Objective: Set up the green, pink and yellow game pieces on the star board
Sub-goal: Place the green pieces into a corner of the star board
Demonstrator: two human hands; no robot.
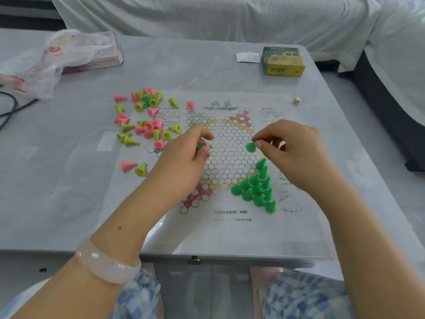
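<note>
Star board (226, 143): green pieces (255, 188) stand clustered in its near-right point. Right hand (291, 149) pinches one green piece (250, 147); left hand (184, 157) is closed around more green ones. Pink and yellow pieces (147, 120) lie loose off its left edge.

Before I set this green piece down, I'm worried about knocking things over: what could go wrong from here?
Your right hand holds a green piece just above the standing green pieces; lowering your wrist could topple them. Your left forearm crosses the pink corner of the star board, so pulling back might shift the sheet. The loose pink and yellow pieces lie on their sides and might roll.
</note>
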